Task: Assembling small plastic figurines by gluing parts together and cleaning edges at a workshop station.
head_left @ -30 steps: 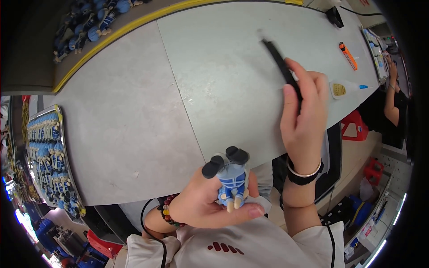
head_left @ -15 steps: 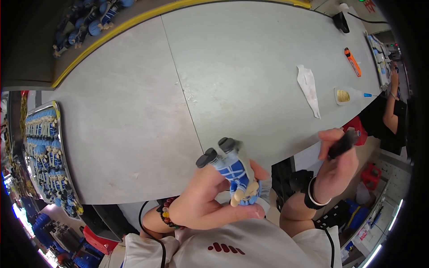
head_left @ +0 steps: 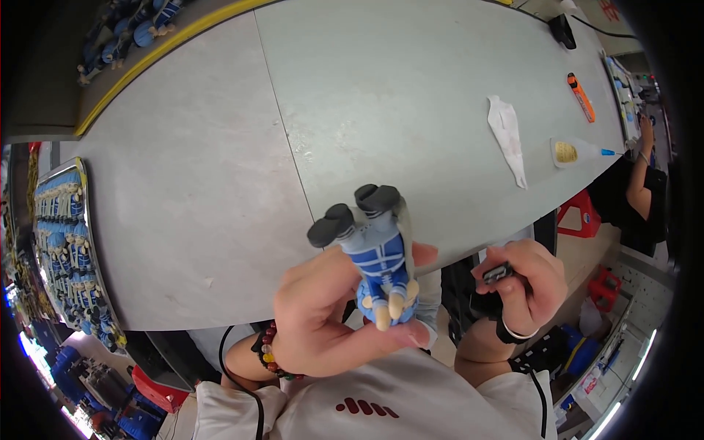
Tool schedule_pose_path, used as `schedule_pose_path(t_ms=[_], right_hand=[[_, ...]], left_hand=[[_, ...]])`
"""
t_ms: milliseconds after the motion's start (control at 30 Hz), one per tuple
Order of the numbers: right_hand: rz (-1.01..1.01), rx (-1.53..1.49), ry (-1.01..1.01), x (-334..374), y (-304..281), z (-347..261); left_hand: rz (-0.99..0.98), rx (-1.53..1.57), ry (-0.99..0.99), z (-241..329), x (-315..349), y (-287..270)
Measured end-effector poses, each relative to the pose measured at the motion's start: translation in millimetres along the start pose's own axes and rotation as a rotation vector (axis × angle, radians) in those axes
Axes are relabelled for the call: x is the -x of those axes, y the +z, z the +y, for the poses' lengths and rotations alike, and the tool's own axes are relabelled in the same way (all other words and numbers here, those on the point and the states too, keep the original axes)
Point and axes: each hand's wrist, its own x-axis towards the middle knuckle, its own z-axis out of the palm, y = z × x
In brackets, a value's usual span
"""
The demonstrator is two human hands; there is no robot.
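Note:
A small doll figurine (head_left: 381,253) in a blue and white outfit is upside down in my left hand (head_left: 312,312). Its black shoes point up over the table's near edge, and its light-blue head is low between my fingers and thumb. To the right, apart from the figurine, my right hand (head_left: 539,282) has its fingers curled round a small black object (head_left: 498,273) with a greyish end. Most of that object is hidden in the grip, so its kind is unclear.
The grey table (head_left: 198,198) bears a white paper strip (head_left: 506,139), a squeeze bottle (head_left: 576,152) with a blue tip and an orange cutter (head_left: 581,99). Similar figurines fill a tray (head_left: 117,312) at left and a yellow-edged shelf (head_left: 176,33). Another person's arm (head_left: 639,194) shows far right.
My left hand has raised the figurine slightly, turning its front more toward me. My right hand has moved left and down, rotating so the black object's end now shows.

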Motion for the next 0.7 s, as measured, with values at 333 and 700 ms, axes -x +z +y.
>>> schedule_pose_path(t_ms=[333,700], right_hand=[[-0.039,0.030,-0.136,-4.0,-1.6,5.0],[0.092,0.227,-0.355,-9.6,2.7,8.1]], left_hand=[[0.013,0.055,-0.005,1.2,-3.1,0.5],[-0.080,0.021,0.028,-1.3,-3.7,-3.6]])
